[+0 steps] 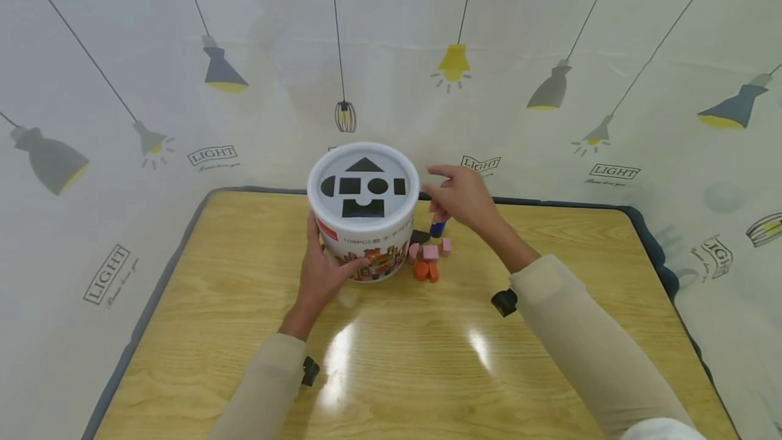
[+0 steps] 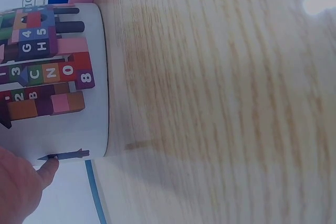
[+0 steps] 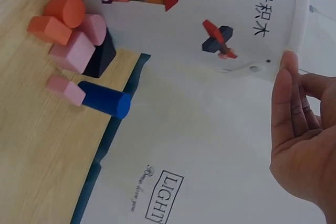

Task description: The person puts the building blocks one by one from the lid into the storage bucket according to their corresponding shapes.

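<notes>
A white bucket (image 1: 363, 250) stands at the back of the table, with toy blocks printed on its side. Its lid (image 1: 363, 219) has dark openings cut as a triangle, a circle, rectangles and other shapes. My left hand (image 1: 322, 273) grips the bucket from the left, thumb across its front; in the left wrist view only part of this hand (image 2: 21, 187) shows. My right hand (image 1: 461, 199) is raised beside the lid's right edge. In the right wrist view, a fingertip of this hand (image 3: 304, 129) is right at the rim, with no block visible in it.
Right of the bucket lie several loose blocks: a blue cylinder (image 3: 105, 99), a pink cube (image 3: 72, 52), a small pink block (image 3: 65, 91), a dark block (image 3: 102, 56) and an orange cylinder (image 3: 65, 11). Behind the wooden table (image 1: 403, 345) hangs a lamp-patterned cloth (image 1: 391, 32).
</notes>
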{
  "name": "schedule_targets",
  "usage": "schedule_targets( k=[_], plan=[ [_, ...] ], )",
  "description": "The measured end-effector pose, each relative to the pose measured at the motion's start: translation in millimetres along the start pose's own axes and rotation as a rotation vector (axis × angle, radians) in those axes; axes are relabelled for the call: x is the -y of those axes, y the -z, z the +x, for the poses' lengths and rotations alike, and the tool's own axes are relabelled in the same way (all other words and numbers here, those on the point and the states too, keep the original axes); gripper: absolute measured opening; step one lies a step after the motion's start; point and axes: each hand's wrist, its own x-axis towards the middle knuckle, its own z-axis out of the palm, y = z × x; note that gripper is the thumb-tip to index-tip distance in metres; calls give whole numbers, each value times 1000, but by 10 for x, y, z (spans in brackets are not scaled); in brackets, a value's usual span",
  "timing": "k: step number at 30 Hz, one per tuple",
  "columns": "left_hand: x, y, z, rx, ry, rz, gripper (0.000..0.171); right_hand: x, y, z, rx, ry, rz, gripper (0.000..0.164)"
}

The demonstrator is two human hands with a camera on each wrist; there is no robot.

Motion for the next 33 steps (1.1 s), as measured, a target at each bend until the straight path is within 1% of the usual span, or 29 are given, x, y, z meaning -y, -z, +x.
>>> schedule_targets(
  k=[1,2,5,8,11,14,18,21,23,29,33],
  plan=[
    [12,0,3,0,6,-2,126,-24,10,-9,-3,6,-1,49],
    [57,-6,11,-5,7,1,127,-51,18,-11,-7,6,0,48],
    [228,-26,39,-18,9,2,129,-145,33,-14,-11,4,-17,48],
    [378,-45,57,-34,0,15,131,-259,32,-3,-20,-18,-35,46],
    [398,-49,56,-34,8,25,131,-378,29,0,-14,-55,-44,46],
    [383,-49,55,-29,24,29,131,-483,20,-1,-8,-86,-35,46],
    [276,-36,46,-19,41,17,130,-608,-6,2,-16,-105,-5,47],
    [184,-22,38,-16,34,-1,129,-693,-31,5,-14,-122,-4,47],
    [167,-19,38,-14,27,-6,128,-745,-49,8,-8,-141,-1,47],
    [346,-40,67,-31,24,30,130,-879,-107,17,0,-169,8,46],
    [395,-45,70,-36,7,32,131,-941,-140,19,3,-187,6,45]
  ],
)
